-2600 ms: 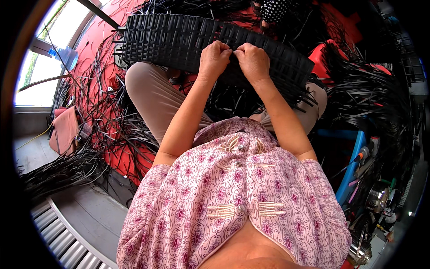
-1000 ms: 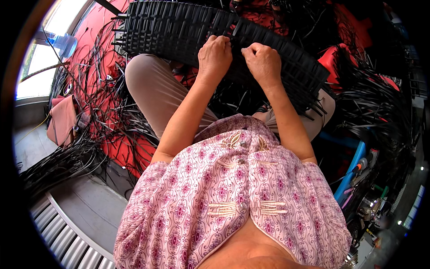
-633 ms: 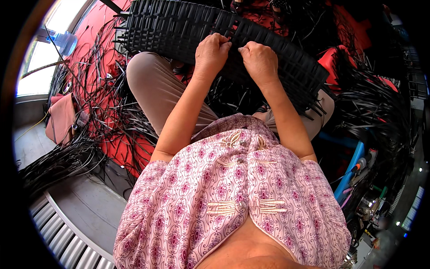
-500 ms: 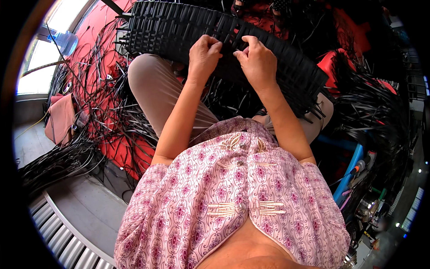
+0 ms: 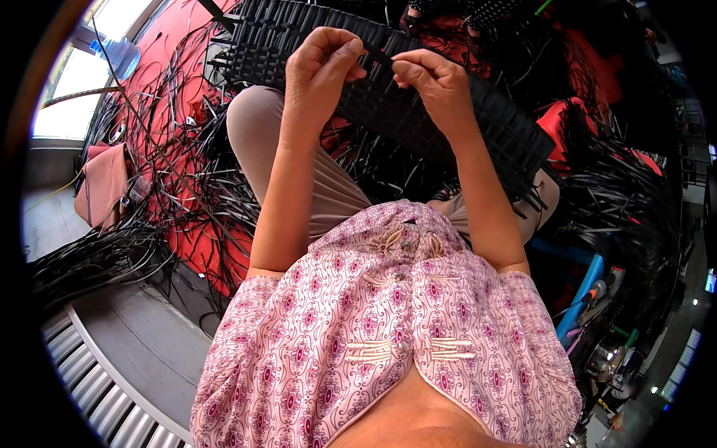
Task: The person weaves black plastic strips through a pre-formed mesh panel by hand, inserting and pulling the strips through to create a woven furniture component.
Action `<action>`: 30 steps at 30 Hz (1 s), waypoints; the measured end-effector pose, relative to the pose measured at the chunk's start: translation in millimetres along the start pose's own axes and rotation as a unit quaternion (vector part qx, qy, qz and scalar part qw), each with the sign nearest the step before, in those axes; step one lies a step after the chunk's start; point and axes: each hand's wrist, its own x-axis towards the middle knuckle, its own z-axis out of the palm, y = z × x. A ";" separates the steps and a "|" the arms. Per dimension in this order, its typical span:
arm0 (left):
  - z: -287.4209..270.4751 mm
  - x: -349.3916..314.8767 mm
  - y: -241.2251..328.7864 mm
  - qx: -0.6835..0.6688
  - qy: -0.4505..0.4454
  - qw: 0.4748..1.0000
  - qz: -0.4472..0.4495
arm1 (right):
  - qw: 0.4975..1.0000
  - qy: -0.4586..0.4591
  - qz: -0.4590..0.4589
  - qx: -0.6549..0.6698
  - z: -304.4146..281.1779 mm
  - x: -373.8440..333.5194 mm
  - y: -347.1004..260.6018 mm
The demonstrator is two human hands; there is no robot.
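A long black woven panel (image 5: pixel 381 108), made of flat strips, lies slantwise across my lap, with loose strip ends at both of its ends. Above it my left hand (image 5: pixel 321 71) is closed in a pinch, thumb against the bent fingers. My right hand (image 5: pixel 433 78) also pinches, thumb and forefinger together, a short way to the right. A dark flat strip (image 5: pixel 377 54) appears to run between the two sets of fingertips. Black on black makes its ends hard to trace.
Heaps of loose black strips (image 5: pixel 620 187) lie at the right and on the red floor covering (image 5: pixel 160 89) at the left. A pink bag (image 5: pixel 102 187) and a blue clear bottle (image 5: pixel 119 58) are at the left. Another person's feet (image 5: pixel 474 33) show beyond the panel.
My left hand has risen up and to the left, turning at the wrist. The right hand has shifted slightly to the right. The view has moved a little.
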 end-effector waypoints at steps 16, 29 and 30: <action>24.3 6.5 -88.2 0.510 -0.021 0.860 0.019 | 0.927 0.105 0.094 -0.347 5.2 -18.0 43.4; 25.9 0.3 -97.1 0.486 0.000 0.874 0.013 | 0.901 0.079 0.100 -0.414 11.2 -9.8 46.1; 26.2 0.3 -97.0 0.482 0.001 0.876 0.011 | 0.899 0.075 0.093 -0.421 11.8 -9.4 44.6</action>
